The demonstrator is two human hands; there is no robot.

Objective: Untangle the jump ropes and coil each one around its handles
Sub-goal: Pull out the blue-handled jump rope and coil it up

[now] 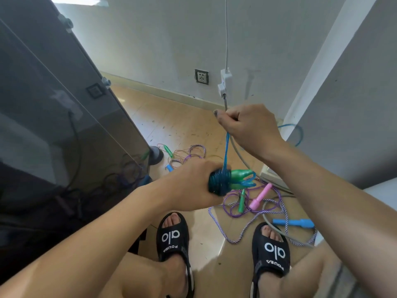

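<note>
**Blue rope being wound on green handles, held above the floor**

The left hand (193, 186) grips a pair of green handles (241, 178) side by side, fingers curled round the end that is wrapped in a thick coil of blue rope (220, 182). The handles lie roughly level, their long axis running left to right, with the tapered tips pointing right, away from the palm. The gripped ends are hidden inside the coil and the fist.

From the coil a single taut strand of the blue rope rises almost straight up to the right hand (249, 125), which pinches it in curled fingers, knuckles toward the camera. How the fingertips meet on the strand cannot be made out, since they are turned away. Another loop of blue rope shows behind the right forearm, beside the white wall corner (318, 67); its run is cut off by the arm.

On the wooden floor (178, 123) below lies a tangle of other ropes: a pink handle (261, 195) pointing up and right, a small green handle (241, 203) standing nearly upright in the frame, a pair of blue handles (293, 222) lying end to end, and a purple-and-white braided rope (242, 231) looping round them. Which rope belongs to which handle is hard to tell. A second small tangle (184, 155) lies farther off near a dark glass cabinet (64, 125). Two feet in black slides (174, 235) stand at the bottom.
</note>
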